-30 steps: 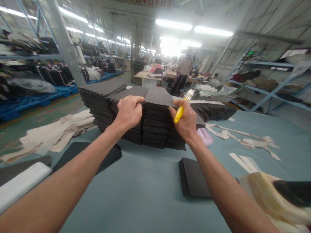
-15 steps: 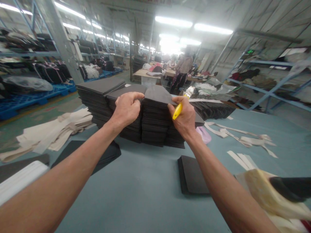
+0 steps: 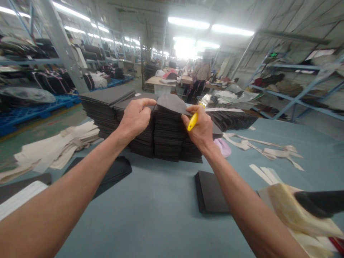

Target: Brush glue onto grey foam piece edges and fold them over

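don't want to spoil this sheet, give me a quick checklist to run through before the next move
1. Brush secure in the right hand: ok, its yellow handle is held there.
2. Bristles off the top sheet: ok, they point up and away, beyond the right hand.
3. Left hand at the sheet's left corner: ok; whether it pinches the corner, cannot tell.
4. Top sheet flat on its stack: not ok, it bows upward.
5. Bristles wet or dry: cannot tell.
6. Small pile apart from the stack: ok.

Head-worn view, facing forward-down, hands (image 3: pixel 135 116) seemingly near
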Available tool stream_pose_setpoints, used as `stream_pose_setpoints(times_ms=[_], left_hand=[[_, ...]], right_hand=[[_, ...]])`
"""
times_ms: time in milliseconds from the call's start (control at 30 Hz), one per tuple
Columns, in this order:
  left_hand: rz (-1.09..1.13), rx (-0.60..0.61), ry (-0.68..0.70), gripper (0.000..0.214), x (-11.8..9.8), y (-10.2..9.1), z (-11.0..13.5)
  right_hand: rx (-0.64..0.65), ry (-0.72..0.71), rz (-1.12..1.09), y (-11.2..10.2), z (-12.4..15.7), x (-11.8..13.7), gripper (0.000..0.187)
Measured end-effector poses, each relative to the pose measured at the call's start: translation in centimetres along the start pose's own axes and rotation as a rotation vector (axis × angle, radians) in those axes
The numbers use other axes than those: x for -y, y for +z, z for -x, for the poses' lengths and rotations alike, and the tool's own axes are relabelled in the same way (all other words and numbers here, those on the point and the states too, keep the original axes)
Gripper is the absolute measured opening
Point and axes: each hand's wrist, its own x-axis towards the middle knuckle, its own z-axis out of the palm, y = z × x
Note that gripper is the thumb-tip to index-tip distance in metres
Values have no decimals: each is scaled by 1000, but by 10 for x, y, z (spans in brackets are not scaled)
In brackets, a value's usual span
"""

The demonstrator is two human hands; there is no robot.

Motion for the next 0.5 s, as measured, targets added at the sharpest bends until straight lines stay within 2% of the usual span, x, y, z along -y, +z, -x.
stream_pose_setpoints(times_ms=[267,500], left_hand=[[26,45,18,56,-3,-8,-3],[80,78,16,47,-7,-14,-9]], right_hand=[[16,-41,41,-2,-1,1,29],[14,-51,49,-1,-3,1,27]])
